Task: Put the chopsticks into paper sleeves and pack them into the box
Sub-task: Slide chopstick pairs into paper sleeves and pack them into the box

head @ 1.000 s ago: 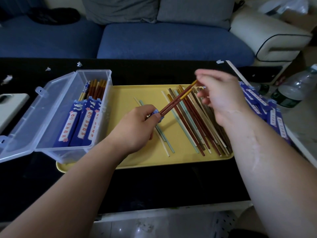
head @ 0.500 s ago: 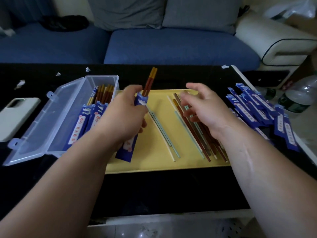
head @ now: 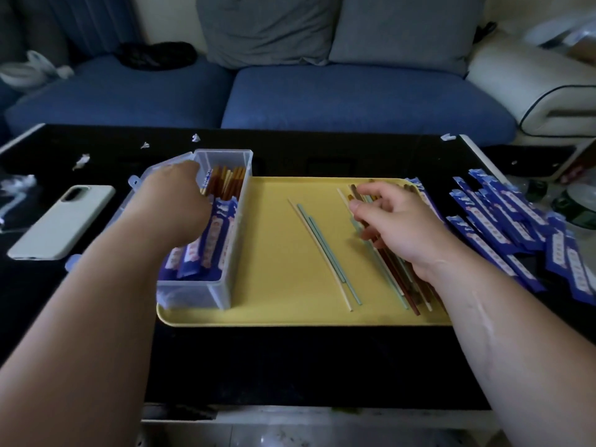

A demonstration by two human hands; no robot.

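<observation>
Left hand (head: 174,201), grip unseen, is sitting over sleeved chopsticks (head: 213,240) pointing away along the box (head: 240,237); right hand (head: 400,227) is gripping loose chopsticks (head: 407,296).

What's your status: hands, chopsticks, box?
Left hand down in box, fingers hidden. Right hand pinching loose chopsticks on tray. Paper sleeves piled right of tray. Nothing blocking the box.

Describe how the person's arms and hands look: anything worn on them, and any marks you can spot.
Both arms are bare up to the frame's edge: no sleeves show. The left hand and right hand wear no gloves, and neither wrist carries a watch or band. No ring shows on the visible fingers. A faint scar-like line runs along the right forearm; the left forearm looks unmarked.
</observation>
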